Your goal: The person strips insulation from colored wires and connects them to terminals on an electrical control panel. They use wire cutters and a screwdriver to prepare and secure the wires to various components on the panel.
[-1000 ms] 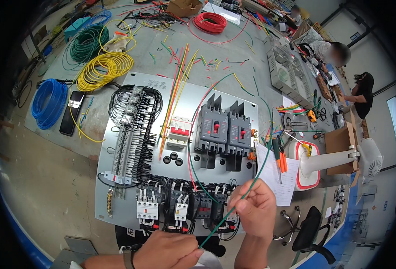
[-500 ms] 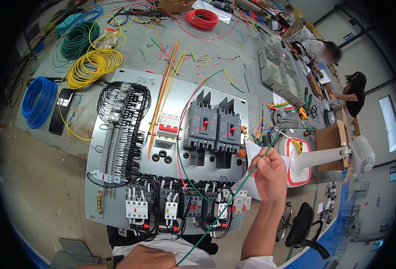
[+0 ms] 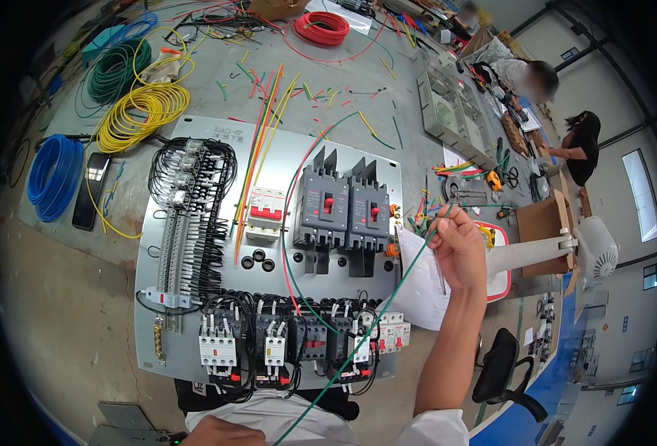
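A long green wire [image 3: 377, 322] runs straight and slanting from my right hand [image 3: 458, 245] down to the lower edge beside my left hand [image 3: 228, 432]. My right hand pinches its upper end, right of the metal mounting plate [image 3: 269, 141]. Low in the view, my left hand is closed, its fingertips cut off where the wire passes out of sight. Beneath the wire, the plate bears two dark breakers [image 3: 323, 207] with red switches, a white breaker [image 3: 266, 207] with red levers, a terminal strip [image 3: 172, 253] with black wires and a row of contactors [image 3: 218, 349].
Coils of blue [image 3: 55, 178], yellow [image 3: 143, 117], green [image 3: 119, 70] and red wire [image 3: 321, 28] lie around the table, with a phone [image 3: 91, 192] and wire scraps. Papers [image 3: 425, 297], a white fan [image 3: 529, 256] and a chair [image 3: 503, 368] are at right. Two people work beyond.
My right hand has moved slightly up and right with the wire. My left hand has shifted left and lower, partly out of view. The whole view has moved a little.
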{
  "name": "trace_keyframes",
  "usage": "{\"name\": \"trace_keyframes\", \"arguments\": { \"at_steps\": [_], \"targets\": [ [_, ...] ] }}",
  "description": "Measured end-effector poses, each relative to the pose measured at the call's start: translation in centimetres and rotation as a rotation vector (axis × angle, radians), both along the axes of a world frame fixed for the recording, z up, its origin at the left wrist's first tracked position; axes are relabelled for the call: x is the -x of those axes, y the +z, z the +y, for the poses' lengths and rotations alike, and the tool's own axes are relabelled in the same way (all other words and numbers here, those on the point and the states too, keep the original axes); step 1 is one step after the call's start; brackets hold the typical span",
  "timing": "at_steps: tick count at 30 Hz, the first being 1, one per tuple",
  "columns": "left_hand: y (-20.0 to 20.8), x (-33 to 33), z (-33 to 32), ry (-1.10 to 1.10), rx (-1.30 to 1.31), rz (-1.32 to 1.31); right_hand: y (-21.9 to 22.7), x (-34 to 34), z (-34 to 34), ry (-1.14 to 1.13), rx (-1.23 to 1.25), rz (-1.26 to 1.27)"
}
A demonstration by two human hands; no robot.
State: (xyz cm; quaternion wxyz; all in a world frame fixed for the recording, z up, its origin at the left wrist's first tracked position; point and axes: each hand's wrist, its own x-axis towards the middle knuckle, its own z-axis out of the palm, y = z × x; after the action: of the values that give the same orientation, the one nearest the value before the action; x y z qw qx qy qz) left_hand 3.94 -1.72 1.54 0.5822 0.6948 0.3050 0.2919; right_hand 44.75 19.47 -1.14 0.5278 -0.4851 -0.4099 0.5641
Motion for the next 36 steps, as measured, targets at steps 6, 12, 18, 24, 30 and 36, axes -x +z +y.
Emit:
{"name": "trace_keyframes", "arguments": {
  "at_steps": [6,12,18,24,30,36],
  "targets": [
    [0.1,0.4,-0.3,-0.031,0.063,-0.033,-0.9,-1.5,1.4,-0.062,0.013,-0.005],
    [-0.2,0.6,-0.3,-0.026,0.088,-0.09,-0.7,0.3,0.5,-0.124,0.036,0.251],
    [-0.2,0.8,-0.2,-0.04,0.096,-0.096,-1.2,0.7,0.1,-0.033,0.046,0.345],
    [-0.4,0.9,-0.4,-0.05,0.103,-0.097,-2.0,0.0,0.5,-0.039,-0.025,0.398],
    [-0.2,0.9,-0.5,-0.029,0.146,-0.088,-1.7,0.4,0.4,-0.132,-0.086,0.156],
    [-0.2,0.8,-0.3,-0.029,0.188,-0.092,-1.3,1.0,0.6,-0.184,-0.049,0.103]
  ]
}}
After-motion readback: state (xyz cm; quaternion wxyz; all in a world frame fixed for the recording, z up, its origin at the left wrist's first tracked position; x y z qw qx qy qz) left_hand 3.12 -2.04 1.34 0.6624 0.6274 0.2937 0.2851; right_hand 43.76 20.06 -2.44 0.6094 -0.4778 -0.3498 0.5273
